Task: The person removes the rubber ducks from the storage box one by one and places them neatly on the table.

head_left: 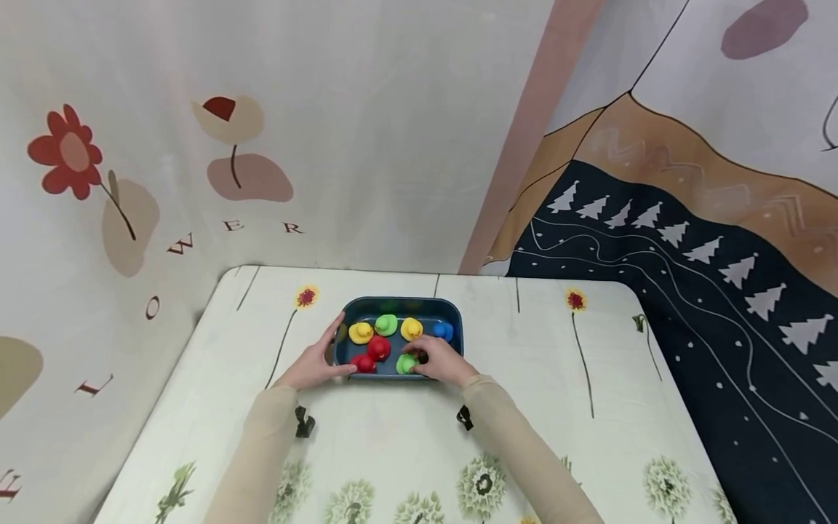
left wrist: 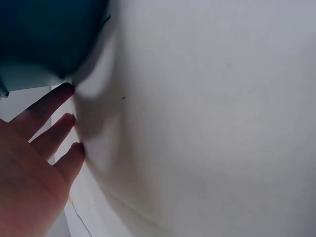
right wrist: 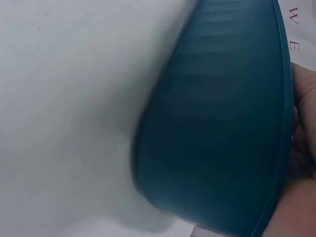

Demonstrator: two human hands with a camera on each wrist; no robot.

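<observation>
A dark blue-green tray (head_left: 428, 304) stands on the table with several small toy ducks in it. Straight fingers of my left hand (head_left: 316, 364) rest along its left end, the thumb at the front rim; in the left wrist view the tray's outside (left wrist: 44, 44) is above the spread fingers. Reaching over the front rim, my right hand (head_left: 440, 359) pinches a green toy duck (head_left: 404, 363) inside the tray. In the right wrist view the tray wall (right wrist: 212, 123) hides the fingertips. To the left of that duck lie two red ducks (head_left: 378, 348).
Along the tray's back row are a yellow duck (head_left: 361, 333), a green duck (head_left: 385, 324), another yellow duck (head_left: 412, 329) and a blue duck (head_left: 443, 331). A flower-printed cloth (head_left: 393, 429) covers the table. Patterned fabric (head_left: 393, 145) hangs behind it.
</observation>
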